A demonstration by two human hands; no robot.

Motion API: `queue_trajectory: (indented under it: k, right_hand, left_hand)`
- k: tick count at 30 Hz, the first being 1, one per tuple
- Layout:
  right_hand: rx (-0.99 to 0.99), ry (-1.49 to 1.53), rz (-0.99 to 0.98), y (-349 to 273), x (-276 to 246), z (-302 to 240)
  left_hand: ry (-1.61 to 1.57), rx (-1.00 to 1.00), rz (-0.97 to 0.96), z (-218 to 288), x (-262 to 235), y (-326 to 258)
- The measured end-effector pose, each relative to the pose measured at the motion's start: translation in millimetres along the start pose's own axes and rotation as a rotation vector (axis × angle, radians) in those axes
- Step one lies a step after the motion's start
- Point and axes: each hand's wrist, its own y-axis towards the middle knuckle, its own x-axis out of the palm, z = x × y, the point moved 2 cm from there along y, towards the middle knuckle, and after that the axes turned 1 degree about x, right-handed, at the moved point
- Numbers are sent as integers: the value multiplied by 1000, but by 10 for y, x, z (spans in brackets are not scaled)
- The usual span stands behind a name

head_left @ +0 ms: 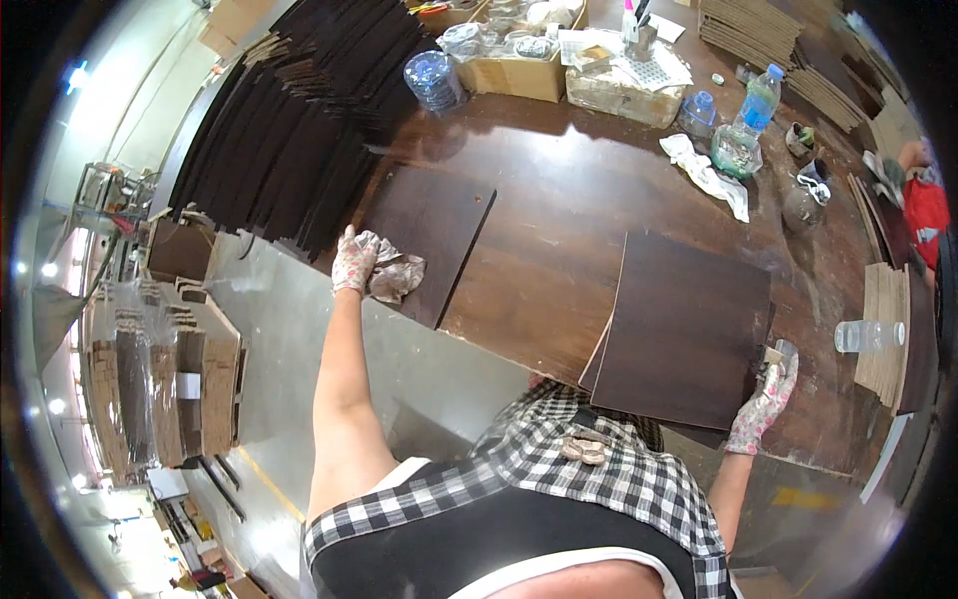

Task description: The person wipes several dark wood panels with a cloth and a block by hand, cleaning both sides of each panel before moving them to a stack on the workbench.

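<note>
My left hand (353, 262), in a patterned glove, presses a crumpled brownish rag (397, 276) onto the near corner of a dark brown panel (439, 235) lying flat on the wooden table (559, 200). My right hand (763, 399), also gloved, rests at the lower right edge of a stack of dark panels (689, 324) in front of me. Its fingers curl at the stack's corner, near a small light block (773, 354); whether they grip anything is unclear.
A long fanned pile of dark panels (299, 120) runs along the table's left. Cardboard boxes (519, 70), plastic bottles (758, 100), a white cloth (709, 175) and jars sit at the back. Light boards (888, 329) and a clear cup (868, 336) lie right. A person in red (923, 205) stands far right.
</note>
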Motion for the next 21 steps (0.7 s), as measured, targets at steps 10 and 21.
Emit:
queue_trajectory:
  k: [10, 21]
  right_hand:
    - [-119, -202, 38, -337, 319, -44]
    - [-384, -430, -158, -486, 882, -341]
  left_hand:
    - [307, 217, -275, 365, -46, -51]
    - [-1066, 235, -695, 1569, 67, -1130]
